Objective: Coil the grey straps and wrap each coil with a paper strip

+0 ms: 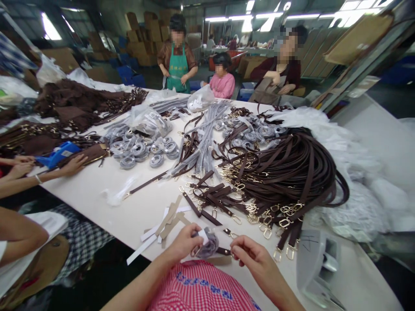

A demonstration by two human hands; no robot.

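My left hand (183,242) is closed around a coiled strap (212,244) in clear plastic, with a small white strip (203,236) at the fingers. My right hand (249,254) pinches the end of a dark brown strap piece (223,251) that reaches to the coil; whether the two are joined is unclear. Just beyond the right fingers lies a short brown strap with a gold clasp (231,233). Paper and card strips (171,218) are scattered beyond my left hand. Farther in are more short brown straps (215,193) with gold clasps.
A large heap of long brown straps (292,168) fills the right side. A grey tape dispenser (313,263) stands at the right edge. Plastic-wrapped coils (139,150) lie mid-table. At left, a co-worker's hand (76,164) rests near a blue dispenser (60,154). Several people are beyond the table.
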